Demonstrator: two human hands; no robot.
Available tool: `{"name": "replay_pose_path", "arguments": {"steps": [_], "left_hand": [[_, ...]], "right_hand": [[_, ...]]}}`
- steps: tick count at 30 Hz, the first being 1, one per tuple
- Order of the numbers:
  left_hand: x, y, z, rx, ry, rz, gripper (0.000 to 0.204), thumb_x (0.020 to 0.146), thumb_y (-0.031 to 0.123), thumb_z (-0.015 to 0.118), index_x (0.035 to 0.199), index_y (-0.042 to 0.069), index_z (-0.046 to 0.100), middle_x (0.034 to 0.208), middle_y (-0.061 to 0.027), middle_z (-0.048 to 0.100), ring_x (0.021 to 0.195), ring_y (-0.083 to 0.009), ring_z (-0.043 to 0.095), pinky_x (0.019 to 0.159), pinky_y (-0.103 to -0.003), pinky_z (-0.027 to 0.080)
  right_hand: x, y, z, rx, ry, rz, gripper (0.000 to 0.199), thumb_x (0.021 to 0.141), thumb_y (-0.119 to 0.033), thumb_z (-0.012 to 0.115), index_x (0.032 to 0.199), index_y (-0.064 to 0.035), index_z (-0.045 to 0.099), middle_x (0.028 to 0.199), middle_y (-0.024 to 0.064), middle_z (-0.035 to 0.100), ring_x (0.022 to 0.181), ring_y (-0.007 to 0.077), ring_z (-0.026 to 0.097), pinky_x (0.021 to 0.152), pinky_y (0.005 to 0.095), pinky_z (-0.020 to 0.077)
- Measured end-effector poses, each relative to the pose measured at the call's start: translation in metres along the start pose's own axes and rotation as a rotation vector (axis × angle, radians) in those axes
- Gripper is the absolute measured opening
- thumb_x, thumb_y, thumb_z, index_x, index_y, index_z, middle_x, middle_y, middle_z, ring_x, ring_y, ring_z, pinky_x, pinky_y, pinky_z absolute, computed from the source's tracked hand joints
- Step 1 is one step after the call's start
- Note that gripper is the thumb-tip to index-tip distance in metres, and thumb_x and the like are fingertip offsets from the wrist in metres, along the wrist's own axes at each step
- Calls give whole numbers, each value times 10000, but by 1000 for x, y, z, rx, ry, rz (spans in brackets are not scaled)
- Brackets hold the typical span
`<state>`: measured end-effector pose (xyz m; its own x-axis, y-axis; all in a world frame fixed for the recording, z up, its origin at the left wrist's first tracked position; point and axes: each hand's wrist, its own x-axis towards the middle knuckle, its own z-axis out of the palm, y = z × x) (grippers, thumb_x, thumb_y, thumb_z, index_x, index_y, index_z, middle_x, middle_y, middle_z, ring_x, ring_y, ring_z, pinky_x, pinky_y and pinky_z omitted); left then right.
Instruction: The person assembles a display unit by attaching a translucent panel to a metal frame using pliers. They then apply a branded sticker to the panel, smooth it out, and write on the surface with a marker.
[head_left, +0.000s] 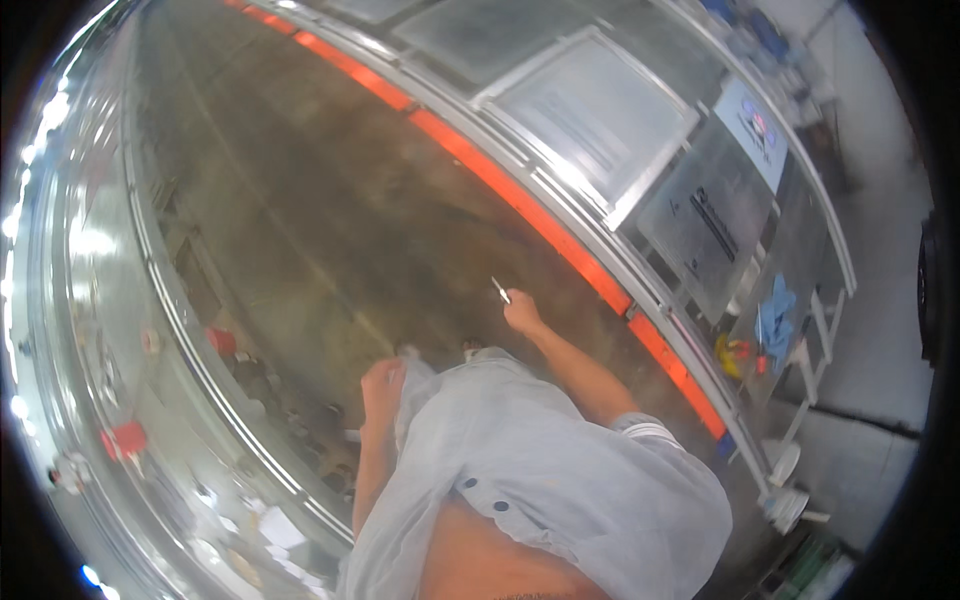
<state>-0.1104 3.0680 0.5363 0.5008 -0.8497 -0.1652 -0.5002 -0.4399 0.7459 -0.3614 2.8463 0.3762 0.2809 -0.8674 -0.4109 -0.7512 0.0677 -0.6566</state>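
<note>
My right hand (521, 312) is stretched out ahead over the floor, its fingers closed round a thin pale stick-like tool (499, 290). The tool's slim tip points away from me; its exact kind is too small to make out. Close to the front of my light grey-blue shirt (540, 430), my left hand (382, 388) has its fingers curled in. A bit of whitish material (417, 368) lies beside those fingers, and I cannot tell whether it is the shirt or something held.
On the right runs a long metal-edged table (560, 185) with an orange strip (520, 205), bearing a framed screen (597, 115), a dark printed panel (712, 215) and a blue cloth (776, 312). A glossy bench (175, 390) on the left carries red rolls (124, 440) and papers (281, 527).
</note>
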Motion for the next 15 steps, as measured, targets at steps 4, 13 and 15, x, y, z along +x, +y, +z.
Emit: {"name": "replay_pose_path", "arguments": {"steps": [4, 13, 15], "left_hand": [[129, 57, 25, 51, -191, 240, 185, 857, 105, 657, 987, -19, 700, 948, -161, 715, 862, -267, 692, 785, -348, 522], [280, 196, 170, -352, -1124, 14, 281, 883, 182, 709, 1088, -8, 677, 907, -62, 703, 851, -141, 648, 747, -287, 515], [295, 212, 200, -445, -1258, -133, 284, 893, 135, 697, 1123, -29, 663, 896, -54, 694, 825, -110, 635, 704, -265, 510]], "right_hand": [[13, -40, -56, 610, 75, 102, 155, 939, -147, 568, 1019, -28, 627, 757, 96, 641, 648, 214, 611, 573, 357, 465], [59, -107, -168, 1733, 301, 165, 82, 1006, -177, 522, 994, -103, 491, 740, 13, 475, 601, 118, 455, 535, 262, 369], [77, -116, -184, 1815, 420, 91, 89, 1015, -161, 490, 977, -83, 469, 827, 52, 491, 737, 158, 499, 646, 300, 427]]}}
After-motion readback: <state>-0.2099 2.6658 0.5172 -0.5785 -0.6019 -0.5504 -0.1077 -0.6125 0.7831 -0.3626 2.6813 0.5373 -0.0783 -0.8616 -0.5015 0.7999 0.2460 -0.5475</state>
